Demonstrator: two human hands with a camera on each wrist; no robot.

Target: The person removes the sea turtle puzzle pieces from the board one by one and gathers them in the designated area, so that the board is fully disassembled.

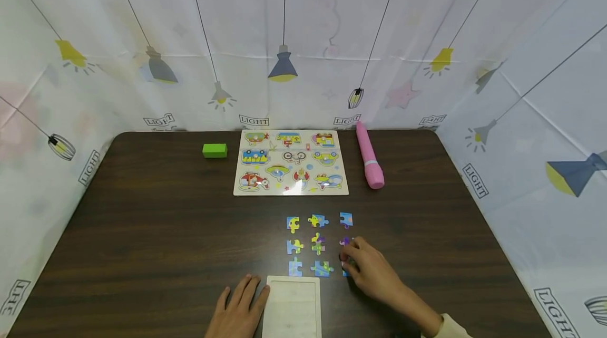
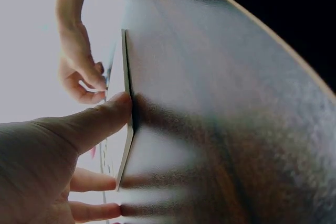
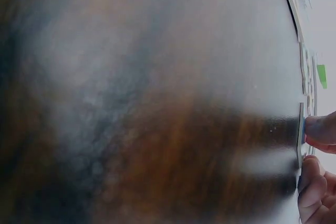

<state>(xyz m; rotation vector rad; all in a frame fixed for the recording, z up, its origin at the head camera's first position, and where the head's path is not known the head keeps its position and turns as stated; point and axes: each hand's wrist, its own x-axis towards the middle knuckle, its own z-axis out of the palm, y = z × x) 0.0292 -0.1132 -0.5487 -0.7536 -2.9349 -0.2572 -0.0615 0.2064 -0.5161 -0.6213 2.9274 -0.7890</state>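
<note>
A pale wooden puzzle tray point(image 1: 292, 309) lies at the table's near edge. My left hand point(image 1: 238, 307) rests on its left side, fingers spread; in the left wrist view the thumb point(image 2: 113, 114) touches the tray's edge. Small jigsaw pieces lie flat in three columns beyond the tray, among them a blue-yellow piece point(image 1: 293, 224) and a blue-green piece point(image 1: 322, 268). My right hand point(image 1: 372, 269) is over the right column, fingertips down on its lower pieces and partly hiding them. In the right wrist view the thumb point(image 3: 321, 129) touches a flat piece point(image 3: 301, 137).
A wooden vehicle puzzle board point(image 1: 291, 164) lies at the table's back, with a green block point(image 1: 215, 151) to its left and a pink stick-shaped object point(image 1: 369, 156) to its right. A lamp-patterned curtain point(image 1: 322, 21) surrounds the dark wooden table point(image 1: 166, 243).
</note>
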